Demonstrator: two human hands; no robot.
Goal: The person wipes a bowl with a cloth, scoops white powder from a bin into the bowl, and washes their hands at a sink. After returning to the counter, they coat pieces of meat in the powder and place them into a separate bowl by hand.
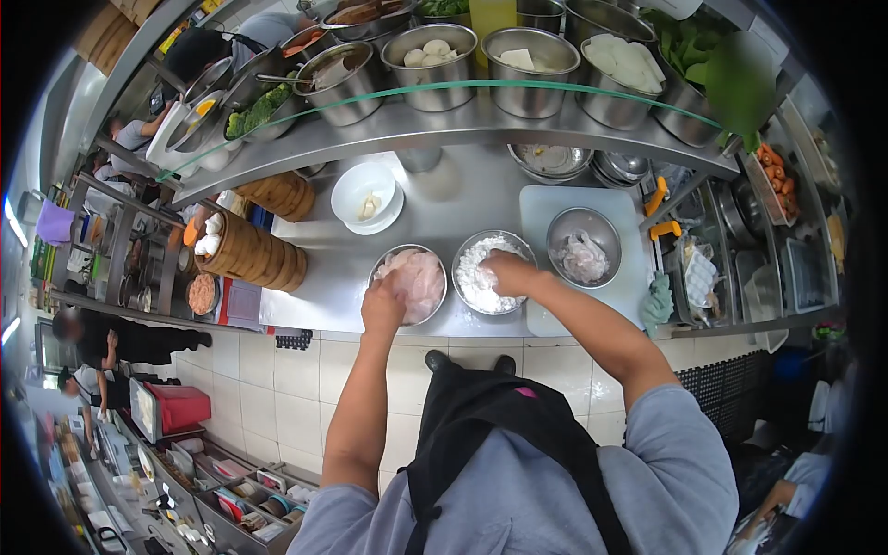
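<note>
My left hand (383, 303) reaches over the near rim of a metal bowl holding raw, pale pink meat slices (422, 283). Its fingers are bent and closed against a slice. My right hand (508, 274) dips into a second metal bowl, filled with white powder (480, 277). Those fingers curl downward, and their tips are partly hidden, so what they pinch does not show. Farther right, a third metal bowl (603, 220) contains a few pale, glistening pieces (584, 256) and stands on a white cutting board (546, 205).
White bowls (388, 176) with small pale pieces sit behind the meat. Bamboo steamers (275, 264) stack up at the left. Above runs a shelf (407, 139) with metal food containers and a glass edge. Yellow-orange handles (659, 199) hang at the right. Other people are at the far left.
</note>
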